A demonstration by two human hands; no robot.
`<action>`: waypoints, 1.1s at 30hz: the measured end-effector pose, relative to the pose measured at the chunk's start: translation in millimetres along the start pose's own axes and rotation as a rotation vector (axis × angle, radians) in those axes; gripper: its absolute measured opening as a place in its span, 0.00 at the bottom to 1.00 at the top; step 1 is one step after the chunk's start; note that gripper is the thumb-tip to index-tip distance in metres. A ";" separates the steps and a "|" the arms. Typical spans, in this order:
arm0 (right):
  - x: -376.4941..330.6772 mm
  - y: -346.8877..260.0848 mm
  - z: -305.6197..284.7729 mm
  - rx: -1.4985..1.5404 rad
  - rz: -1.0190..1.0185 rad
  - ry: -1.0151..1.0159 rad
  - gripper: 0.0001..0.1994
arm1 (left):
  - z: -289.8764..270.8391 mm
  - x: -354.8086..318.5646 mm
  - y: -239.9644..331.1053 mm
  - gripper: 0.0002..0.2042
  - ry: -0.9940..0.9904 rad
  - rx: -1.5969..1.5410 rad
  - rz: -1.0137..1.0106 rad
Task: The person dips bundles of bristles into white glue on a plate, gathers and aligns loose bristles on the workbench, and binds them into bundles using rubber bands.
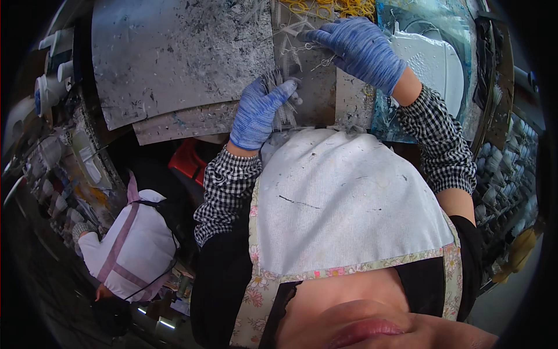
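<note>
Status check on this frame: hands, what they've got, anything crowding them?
Left hand closed on a bundle of thin clear plastic strips. Right hand fingering loose strips on the worn grey bench. Yellow rubber bands just beyond; nothing blocking.

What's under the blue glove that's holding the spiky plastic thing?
Under the left hand lies the comb-like clear plastic piece, resting on a scratched grey work surface. The glove covers the part of the piece inside the grip, so that part cannot be seen.
</note>
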State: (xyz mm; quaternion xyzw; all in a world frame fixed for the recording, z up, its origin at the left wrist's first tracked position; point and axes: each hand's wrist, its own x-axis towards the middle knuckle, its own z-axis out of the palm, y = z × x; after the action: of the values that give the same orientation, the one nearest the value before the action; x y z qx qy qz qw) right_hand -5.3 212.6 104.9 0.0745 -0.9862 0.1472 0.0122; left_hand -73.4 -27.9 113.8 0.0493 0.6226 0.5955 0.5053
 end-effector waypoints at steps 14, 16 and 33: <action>-40.4 -43.6 -1.9 0.865 0.207 0.163 0.11 | 14.8 0.3 -4.3 0.18 0.218 -0.252 0.260; -33.5 -55.1 -17.4 1.089 0.301 0.018 0.10 | 22.3 -2.7 -0.5 0.19 0.178 -0.022 0.333; -27.8 -36.0 1.3 1.036 0.343 0.030 0.15 | 25.3 -19.8 -11.7 0.23 -0.209 -0.007 0.055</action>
State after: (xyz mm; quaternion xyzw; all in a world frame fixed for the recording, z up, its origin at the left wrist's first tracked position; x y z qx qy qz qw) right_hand 27.7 182.2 112.7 -0.0931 -0.7824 0.6147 -0.0359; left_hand -40.1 -26.9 121.4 0.1264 0.5626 0.6029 0.5513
